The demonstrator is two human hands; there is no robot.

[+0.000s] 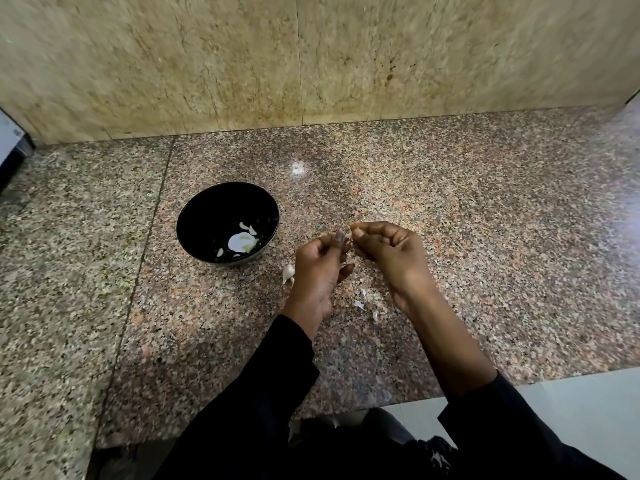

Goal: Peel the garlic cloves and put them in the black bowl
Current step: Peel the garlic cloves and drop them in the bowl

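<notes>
Left hand [320,261] and right hand [388,251]: fingers pinch one garlic clove [349,236]. Black bowl [194,216]: peeled cloves inside. Risk: slick clove slips onto desk [485,237].

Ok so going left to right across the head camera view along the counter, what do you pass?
Black bowl with peeled cloves inside → unpeeled garlic clove on the counter → left hand → small garlic clove pinched between both hands → right hand.

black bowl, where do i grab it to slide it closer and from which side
Grip the black bowl at its near-right rim, coming from the right with the left hand. The rim is open and upright, and that edge lies closest. Peeled cloves sit low inside, clear of fingers.
</notes>
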